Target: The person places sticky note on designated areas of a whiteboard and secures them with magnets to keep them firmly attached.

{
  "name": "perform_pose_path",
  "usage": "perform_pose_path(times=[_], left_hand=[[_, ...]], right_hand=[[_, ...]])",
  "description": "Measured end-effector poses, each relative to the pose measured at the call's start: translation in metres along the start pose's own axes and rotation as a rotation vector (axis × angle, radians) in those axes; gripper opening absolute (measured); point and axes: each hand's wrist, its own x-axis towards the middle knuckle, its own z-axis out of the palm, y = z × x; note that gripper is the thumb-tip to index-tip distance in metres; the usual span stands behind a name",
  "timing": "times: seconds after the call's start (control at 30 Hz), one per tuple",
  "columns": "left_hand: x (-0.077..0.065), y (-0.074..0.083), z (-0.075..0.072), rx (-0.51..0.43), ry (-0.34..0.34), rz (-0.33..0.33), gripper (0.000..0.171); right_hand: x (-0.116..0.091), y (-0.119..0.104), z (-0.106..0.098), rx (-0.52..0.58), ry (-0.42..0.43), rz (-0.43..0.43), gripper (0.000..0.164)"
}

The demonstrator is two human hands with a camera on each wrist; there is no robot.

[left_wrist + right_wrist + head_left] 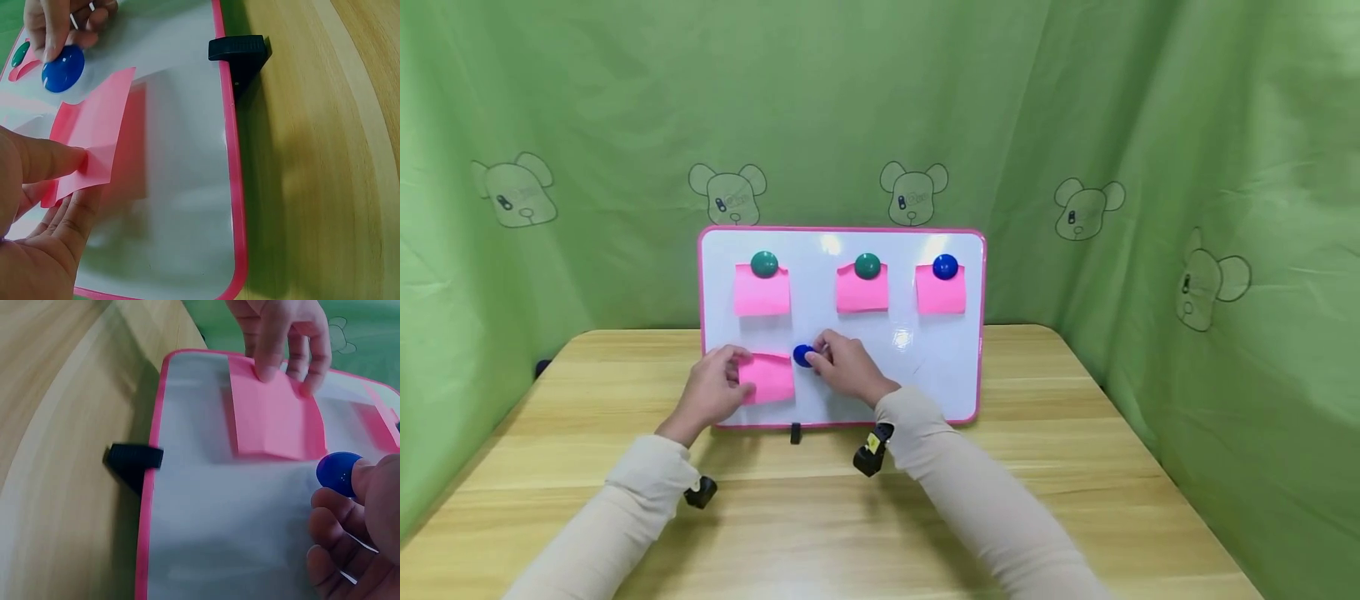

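Note:
A whiteboard (880,367) with a pink frame stands on the table. In front of its lower left part, my left hand (717,385) pinches a pink sticky note (94,134) by its left edge, thumb in front and fingers behind. The note's free edge stands off the board and casts a shadow there. My right hand (850,365) holds a round blue magnet (338,473) between thumb and fingers, just right of that note. Along the top of the board, three more pink notes (763,293) hang under two green magnets (764,264) and one blue magnet (945,267).
A black foot clip (795,433) grips the board's bottom edge. The wooden table (1037,500) extends around the board. Green curtains (850,100) printed with bear faces hang behind and at both sides. Each wrist carries a small black camera (870,450).

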Motion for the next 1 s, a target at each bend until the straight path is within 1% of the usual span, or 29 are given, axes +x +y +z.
perform_pose_path(times=[0.1,0.23,0.47,0.6,0.7,0.8,1.0], left_hand=[[0.001,0.0,0.0,0.002,0.005,0.01,0.04],[0.001,0.0,0.001,0.007,0.013,0.018,0.039],[0.001,0.001,0.001,0.008,0.025,0.034,0.04],[0.001,0.002,0.0,0.005,0.031,0.051,0.041],[0.001,0.004,0.0,0.003,0.038,0.057,0.042],[0.002,0.004,0.001,0.006,0.045,0.064,0.044],[0.002,0.005,0.002,0.015,0.041,0.053,0.048]], right_hand=[[0.003,-0.007,0.007,0.009,-0.007,-0.007,0.013],[0.007,-0.015,0.015,-0.005,-0.031,-0.02,0.013],[0.013,-0.031,0.023,-0.069,-0.056,-0.029,0.014],[0.016,-0.037,0.027,-0.121,-0.048,-0.043,0.016],[0.019,-0.04,0.029,-0.139,-0.024,-0.048,0.017],[0.021,-0.041,0.03,-0.144,0.017,-0.043,0.016],[0.021,-0.043,0.033,-0.157,0.102,-0.015,0.016]])
